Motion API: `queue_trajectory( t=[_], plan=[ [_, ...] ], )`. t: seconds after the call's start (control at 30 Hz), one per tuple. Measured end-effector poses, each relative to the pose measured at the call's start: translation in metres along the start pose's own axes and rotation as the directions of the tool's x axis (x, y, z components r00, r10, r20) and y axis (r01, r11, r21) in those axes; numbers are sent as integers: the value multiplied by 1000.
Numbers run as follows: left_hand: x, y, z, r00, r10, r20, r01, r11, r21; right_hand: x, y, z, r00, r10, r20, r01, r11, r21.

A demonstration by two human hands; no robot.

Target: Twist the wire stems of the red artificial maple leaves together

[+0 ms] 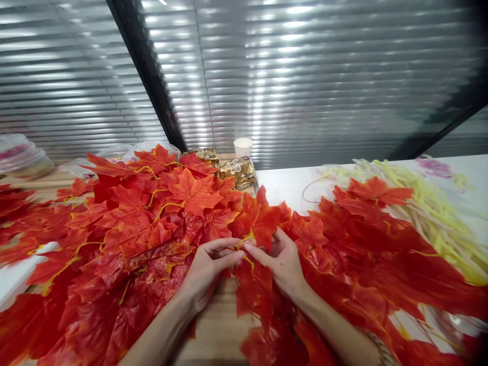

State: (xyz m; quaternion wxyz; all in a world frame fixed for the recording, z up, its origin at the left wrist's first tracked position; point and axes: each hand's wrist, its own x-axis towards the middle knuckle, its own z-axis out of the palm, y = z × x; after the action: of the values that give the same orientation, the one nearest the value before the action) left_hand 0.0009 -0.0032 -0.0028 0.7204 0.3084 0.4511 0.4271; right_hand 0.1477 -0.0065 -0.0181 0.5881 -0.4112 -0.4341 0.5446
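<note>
two hands on a red leaf stem

while both hands meet at the middle of the table, the left hand [208, 272] curls its fingers inward, thumb and forefinger pinched on a thin yellow stem [244, 249]. the right hand [280, 264] pinches the same stem from the other side, fingertips almost touching those of the left. the stem belongs to a red leaf [261, 218] that stands just above the right hand's fingertips, tilted up off the pile.

left of the left hand, a deep heap of red leaves [125, 239] with yellow stems, spreading out to the frame edge. right of the right hand, a second heap of red leaves [373, 239]; beyond that, further right, a bundle of pale yellow strands [430, 213].

under the wrists, bare wooden table [217, 330], more red leaves lying below the right forearm.

far past the hands, near the blinds [305, 76]: a white paper cup [243, 147] upright, and just in front of it crumpled gold wrappers [238, 170]. well off to the far left, clear plastic bags [23, 155], contents blurred.
</note>
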Motion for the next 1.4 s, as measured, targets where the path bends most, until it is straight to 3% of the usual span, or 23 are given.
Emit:
queue_trajectory(
  t=[0.43, 0.67, 1.03, 1.4],
  plan=[
    [-1, 0, 2, 1000, 20, 22, -20, 1000, 9, 0, -1, 1, 1000, -25, 1, 25, 999, -35],
    [-1, -1, 1, 997, 73, 17, -74, 993, 95, 0, 1, 0, 1000, -13, 8, 14, 996, -87],
    [-4, 4, 3, 994, 83, 74, -99, 964, 246, 3, 2, 0, 984, 178, 28, -179, 984, 15],
    [-5, 3, 4, 988, 106, 113, -131, 960, 249, 3, 1, -1, 984, 174, 39, -176, 983, 56]
  ],
)
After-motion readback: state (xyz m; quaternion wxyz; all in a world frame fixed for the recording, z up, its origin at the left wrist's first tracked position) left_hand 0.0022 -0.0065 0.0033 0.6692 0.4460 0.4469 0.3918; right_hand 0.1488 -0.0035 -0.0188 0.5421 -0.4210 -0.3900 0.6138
